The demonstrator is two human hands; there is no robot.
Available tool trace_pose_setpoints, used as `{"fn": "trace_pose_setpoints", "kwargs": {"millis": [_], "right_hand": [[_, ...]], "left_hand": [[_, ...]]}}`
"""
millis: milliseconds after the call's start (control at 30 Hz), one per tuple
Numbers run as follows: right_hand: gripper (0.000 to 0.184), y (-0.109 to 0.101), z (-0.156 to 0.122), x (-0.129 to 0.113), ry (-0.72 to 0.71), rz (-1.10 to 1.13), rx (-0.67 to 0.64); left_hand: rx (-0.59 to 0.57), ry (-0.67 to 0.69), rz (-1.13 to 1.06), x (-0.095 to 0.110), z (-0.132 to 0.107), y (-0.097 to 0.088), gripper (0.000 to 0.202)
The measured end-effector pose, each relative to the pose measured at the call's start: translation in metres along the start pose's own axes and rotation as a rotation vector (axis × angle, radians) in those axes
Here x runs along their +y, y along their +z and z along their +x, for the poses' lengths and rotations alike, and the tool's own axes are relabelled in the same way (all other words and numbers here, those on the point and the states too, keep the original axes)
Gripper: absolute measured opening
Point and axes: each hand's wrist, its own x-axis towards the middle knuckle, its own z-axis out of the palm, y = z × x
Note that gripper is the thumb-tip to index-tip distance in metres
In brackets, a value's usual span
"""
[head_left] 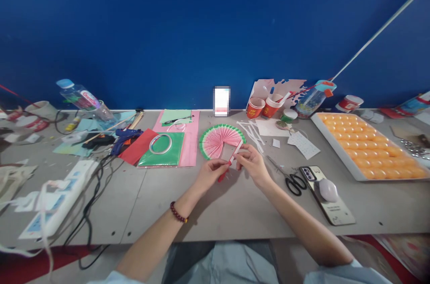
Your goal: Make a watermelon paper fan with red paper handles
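Observation:
Both hands are closed on a narrow flat stick (235, 151), whitish along its upper part and red at the lower end. My left hand (215, 172), with a beaded bracelet at the wrist, pinches it at the red part. The fingertips of my right hand (250, 163) grip it a little higher up. I cannot tell whether it is paper or wood. Just beyond the hands lies a pleated paper fan (220, 137), pink with a green rim, spread most of the way round like a watermelon. The stick's upper end overlaps the fan's right edge in view.
Right of the fan are white paper strips (253, 136), scissors (294, 181), a phone (331, 203) with a mouse (328, 190), and a tray of orange balls (369, 145). Paper cups (255, 108) stand behind. Leftward lie a tape roll (160, 144), a glue gun (126, 139) and a power strip (60, 203).

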Motion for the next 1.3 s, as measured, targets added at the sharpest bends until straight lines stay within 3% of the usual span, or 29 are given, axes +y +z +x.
{"fn": "trace_pose_setpoints", "kwargs": {"millis": [167,333,567,767,1300], "right_hand": [[0.056,0.004,-0.005,0.005,-0.19,-0.11,0.096],[0.015,0.003,-0.01,0.01,-0.531,-0.619,0.087],[0.016,0.0,-0.009,0.01,-0.833,-0.928,0.074],[0.02,0.001,-0.009,0.009,-0.94,-0.913,0.012],[0.022,0.004,-0.012,0.008,-0.933,-0.911,0.017]], "left_hand": [[0.066,-0.039,-0.051,-0.002,0.003,-0.002,0.033],[0.125,-0.007,-0.09,-0.002,0.002,-0.003,0.031],[0.154,0.002,-0.093,0.004,0.0,-0.001,0.03],[0.161,0.037,-0.075,0.005,-0.002,0.0,0.027],[0.159,0.218,0.049,0.006,-0.004,0.003,0.02]]}}
